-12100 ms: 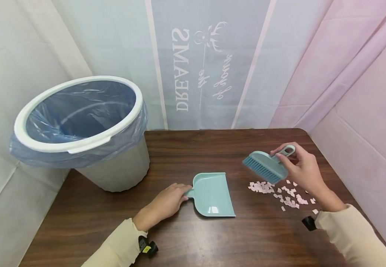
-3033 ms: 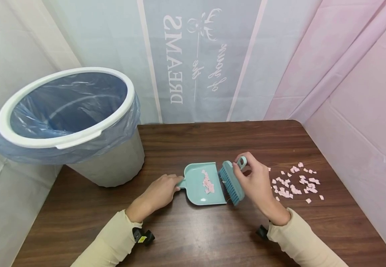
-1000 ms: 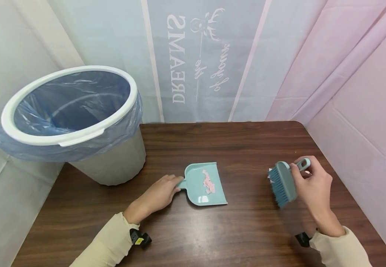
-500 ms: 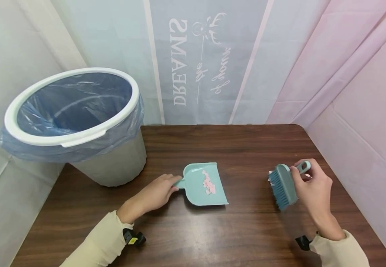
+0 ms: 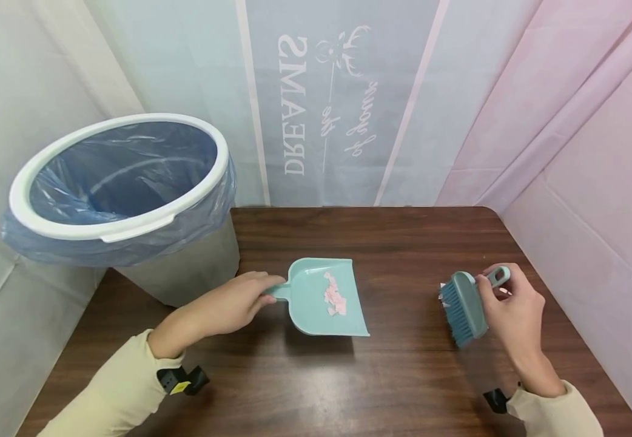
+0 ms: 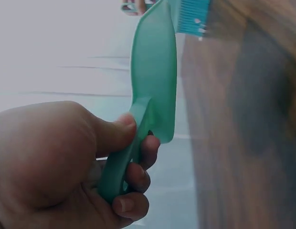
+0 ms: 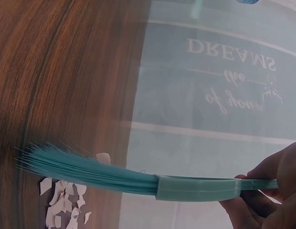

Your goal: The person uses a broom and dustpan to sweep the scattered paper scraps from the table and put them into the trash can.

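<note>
My left hand (image 5: 228,306) grips the handle of a light teal dustpan (image 5: 307,321), thumb on one side and fingers curled round the other in the left wrist view. The pan is raised above the table, its shadow beneath it, and carries a small heap of pale pink paper scraps (image 5: 335,298). Over to the right, my right hand (image 5: 514,306) pinches the handle of a teal hand brush (image 5: 473,303). Its bristles (image 7: 76,167) point down at the wood. More paper scraps (image 7: 67,202) lie beside the bristles; in the head view the brush and hand hide most of them.
A grey bin (image 5: 201,267) with a white rim (image 5: 136,227) and blue plastic liner (image 5: 198,233) stands at the left, close to the left hand. The brown wooden table (image 5: 403,388) meets hanging cloth (image 5: 327,133) at its back edge.
The pan, bare at first, gained scraps while the brush was at its lip. The brush then went back right to the loose scraps. Just now the left hand has lifted the pan slightly leftward.
</note>
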Motion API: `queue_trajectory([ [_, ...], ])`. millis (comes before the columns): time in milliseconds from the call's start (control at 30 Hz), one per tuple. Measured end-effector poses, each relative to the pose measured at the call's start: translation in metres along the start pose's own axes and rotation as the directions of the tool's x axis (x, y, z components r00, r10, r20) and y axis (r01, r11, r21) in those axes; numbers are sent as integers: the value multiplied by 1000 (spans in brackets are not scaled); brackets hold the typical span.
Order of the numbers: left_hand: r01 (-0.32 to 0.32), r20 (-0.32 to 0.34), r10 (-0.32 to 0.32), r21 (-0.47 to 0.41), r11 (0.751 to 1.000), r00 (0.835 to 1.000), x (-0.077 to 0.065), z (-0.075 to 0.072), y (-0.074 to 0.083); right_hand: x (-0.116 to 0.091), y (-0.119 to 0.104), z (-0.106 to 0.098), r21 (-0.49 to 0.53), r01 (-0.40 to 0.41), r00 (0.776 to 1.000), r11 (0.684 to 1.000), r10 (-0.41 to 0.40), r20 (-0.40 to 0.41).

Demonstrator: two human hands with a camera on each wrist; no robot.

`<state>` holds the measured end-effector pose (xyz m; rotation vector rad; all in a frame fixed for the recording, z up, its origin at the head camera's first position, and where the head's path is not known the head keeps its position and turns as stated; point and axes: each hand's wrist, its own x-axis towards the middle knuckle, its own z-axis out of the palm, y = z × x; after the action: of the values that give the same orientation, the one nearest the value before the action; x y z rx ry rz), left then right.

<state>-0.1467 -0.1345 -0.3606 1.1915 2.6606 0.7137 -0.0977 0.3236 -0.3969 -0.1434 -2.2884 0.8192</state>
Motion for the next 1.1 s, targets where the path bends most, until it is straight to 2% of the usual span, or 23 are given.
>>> queue_trajectory([
  [467,-30,7,30,-7,1000,1000,-24,-63,30,0,-1,0,-3,14,1000,1000,-14,3],
  [833,-54,-23,55,23,998,998,-47,-116,37,0,-4,1,-2,19,1000,1000,-19,11],
  [967,-65,-47,68,55,996,997,-54,-130,37,0,-5,1,-6,19,1000,1000,-19,9],
  [1100,-102,-91,113,116,988,989,-60,-140,32,1,-5,1,-8,23,1000,1000,-23,5],
])
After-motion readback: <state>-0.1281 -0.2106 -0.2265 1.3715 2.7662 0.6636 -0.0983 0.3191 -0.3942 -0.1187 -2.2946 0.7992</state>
